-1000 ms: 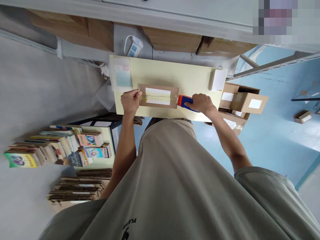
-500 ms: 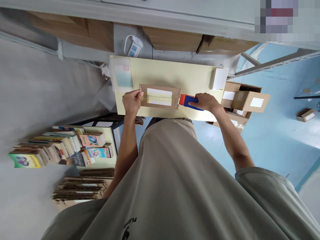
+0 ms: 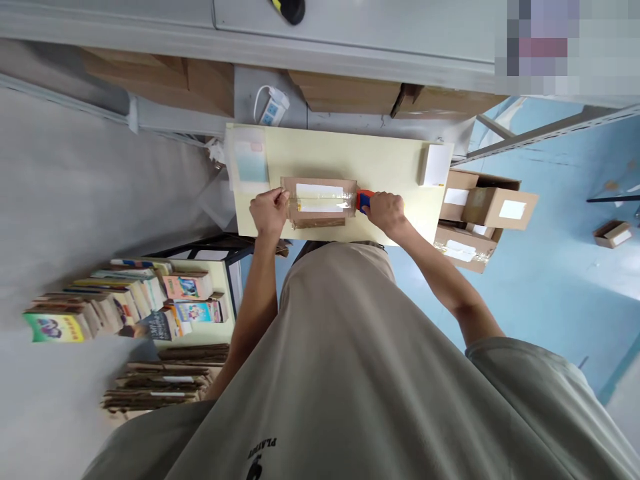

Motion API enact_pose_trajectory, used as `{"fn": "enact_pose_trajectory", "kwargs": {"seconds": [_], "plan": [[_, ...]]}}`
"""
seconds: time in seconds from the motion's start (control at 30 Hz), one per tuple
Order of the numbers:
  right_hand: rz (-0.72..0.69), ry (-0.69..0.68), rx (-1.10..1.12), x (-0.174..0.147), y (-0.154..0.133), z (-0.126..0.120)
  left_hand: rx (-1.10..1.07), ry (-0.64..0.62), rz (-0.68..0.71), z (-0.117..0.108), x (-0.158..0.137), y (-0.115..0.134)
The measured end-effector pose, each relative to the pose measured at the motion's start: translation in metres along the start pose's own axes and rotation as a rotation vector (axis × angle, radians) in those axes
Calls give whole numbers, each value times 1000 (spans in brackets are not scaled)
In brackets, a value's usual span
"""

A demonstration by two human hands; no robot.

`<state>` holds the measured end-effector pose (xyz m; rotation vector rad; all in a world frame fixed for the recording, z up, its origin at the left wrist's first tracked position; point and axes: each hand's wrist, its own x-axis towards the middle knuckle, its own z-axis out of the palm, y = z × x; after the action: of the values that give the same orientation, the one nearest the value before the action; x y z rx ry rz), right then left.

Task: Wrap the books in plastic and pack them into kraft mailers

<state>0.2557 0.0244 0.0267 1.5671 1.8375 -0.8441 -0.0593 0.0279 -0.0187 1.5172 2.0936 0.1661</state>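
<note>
Centrally on the pale yellow desk, a flat cardboard box with a white label lies between a person's two hands. At its left end, the left hand pinches with fingers drawn together. Just beyond its right end, the right hand is wrapped around a red-and-blue tool. A white box sits at the desk's far right, apart from both hands.
</note>
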Motion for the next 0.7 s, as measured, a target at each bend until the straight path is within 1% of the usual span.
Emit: {"fn": "enact_pose_trajectory", "kwargs": {"seconds": [0.07,0.1,0.23,0.3,0.43,0.57,0.7], "plan": [[87,20,47,2,7,2,27,19,-17,1,1,4],[106,25,71,2,13,2,37,24,-20,0,2,4],[117,-29,116,-5,35,-9,43,50,-6,-2,9,1],[119,-57,115,-10,44,-15,31,43,5,0,9,0],[98,-51,76,-21,62,-22,-38,13,34,11,-2,5],[114,-32,38,-26,79,-21,-87,-8,58,25,-8,14],[152,-39,18,-19,76,-14,-71,0,79,33,-7,24]]}}
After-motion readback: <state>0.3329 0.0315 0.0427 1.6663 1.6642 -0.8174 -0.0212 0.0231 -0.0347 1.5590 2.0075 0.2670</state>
